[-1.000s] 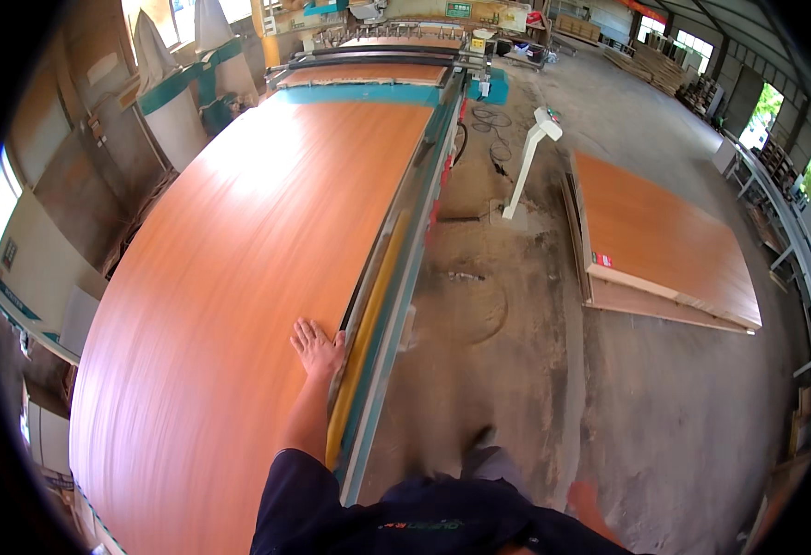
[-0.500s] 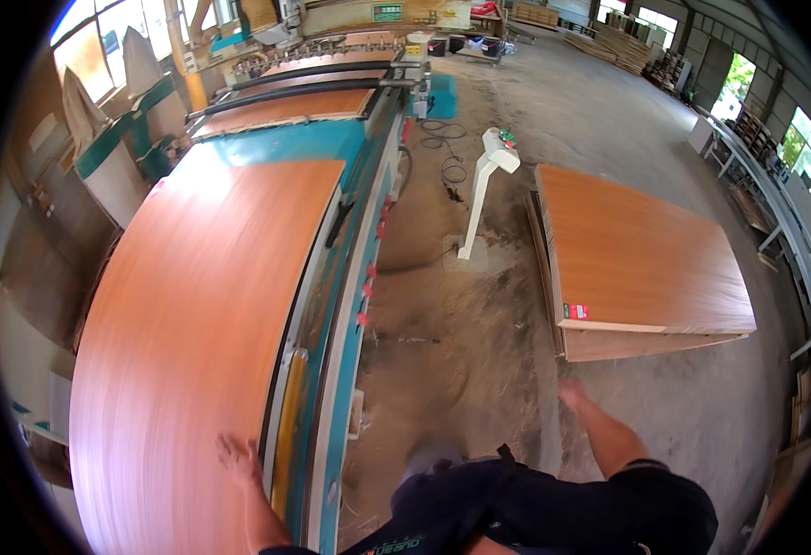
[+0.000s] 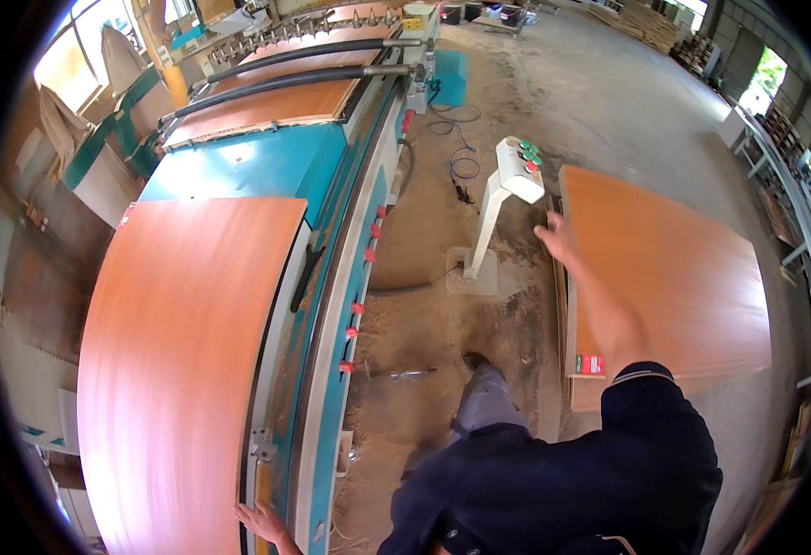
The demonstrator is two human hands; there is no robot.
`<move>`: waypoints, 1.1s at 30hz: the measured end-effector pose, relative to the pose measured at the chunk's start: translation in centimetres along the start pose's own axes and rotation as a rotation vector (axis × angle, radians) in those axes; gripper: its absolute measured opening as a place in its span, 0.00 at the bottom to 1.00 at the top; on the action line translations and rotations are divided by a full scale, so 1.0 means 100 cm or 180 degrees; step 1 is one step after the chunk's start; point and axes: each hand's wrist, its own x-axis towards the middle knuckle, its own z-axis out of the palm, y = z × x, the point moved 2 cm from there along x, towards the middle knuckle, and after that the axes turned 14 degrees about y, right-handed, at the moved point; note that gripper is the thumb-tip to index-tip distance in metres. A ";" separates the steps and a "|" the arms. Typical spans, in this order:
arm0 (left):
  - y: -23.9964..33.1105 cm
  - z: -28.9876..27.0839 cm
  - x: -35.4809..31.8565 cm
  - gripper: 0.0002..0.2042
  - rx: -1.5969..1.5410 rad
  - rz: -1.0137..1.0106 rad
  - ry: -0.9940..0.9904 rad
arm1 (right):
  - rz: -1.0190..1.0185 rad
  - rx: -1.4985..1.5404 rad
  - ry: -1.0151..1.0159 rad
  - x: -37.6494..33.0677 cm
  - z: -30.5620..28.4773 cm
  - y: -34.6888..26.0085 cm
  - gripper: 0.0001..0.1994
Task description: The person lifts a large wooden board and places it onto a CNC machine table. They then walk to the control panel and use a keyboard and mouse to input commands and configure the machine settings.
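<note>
A long wood-grain panel (image 3: 184, 351) lies on the left, along the bed of a teal and grey machine (image 3: 327, 370). My left hand (image 3: 262, 523) rests at the right edge of this panel, close to the lower rim, fingers extended and gripping nothing. Stretched forward, my right hand (image 3: 555, 236) is empty with its fingers loosely apart. It is nearest to a white control pedestal (image 3: 520, 171) with green and red buttons, and appears apart from it. Under my right forearm a stack of similar panels (image 3: 692, 268) lies on the right, a red and green label at its near corner.
Black hold-down bars (image 3: 285, 88) cross another panel farther along the machine. Red knobs (image 3: 357, 308) line its side. A dark cable (image 3: 461, 166) lies on the dusty floor past the pedestal. A long metal rail frame (image 3: 794, 240) runs along the far right.
My right hand has swung forward and up from beside the panel stack toward the pedestal. My left hand has shifted from the panel's face to its right edge. I have moved forward.
</note>
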 end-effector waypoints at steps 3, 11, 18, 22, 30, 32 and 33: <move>0.048 0.000 -0.072 0.32 -0.0307 -0.0067 0.0517 | -0.0335 -0.0160 0.0072 0.110 0.053 -0.006 0.33; 0.220 -0.017 -0.275 0.38 -0.0859 -0.0482 -0.0862 | -0.1286 -0.0825 0.0166 0.295 0.167 0.093 0.39; 0.335 -0.083 -0.241 0.32 -0.1194 -0.0339 -0.0405 | -0.1615 -0.0886 0.0040 0.354 0.174 0.091 0.23; 0.294 -0.075 -0.216 0.31 -0.1156 -0.0690 0.0101 | -0.2205 -0.0002 -0.0666 0.201 0.249 -0.062 0.21; 0.023 -0.018 -0.071 0.31 -0.0925 -0.2366 0.1321 | -0.3720 0.1615 -0.2342 -0.232 0.310 -0.364 0.18; -0.062 0.003 -0.027 0.32 -0.0663 -0.2610 0.1617 | -0.4239 0.1961 -0.2312 -0.312 0.318 -0.422 0.17; -0.100 0.017 -0.007 0.32 -0.0557 -0.2720 0.1773 | -0.4319 0.1998 -0.2297 -0.347 0.324 -0.445 0.17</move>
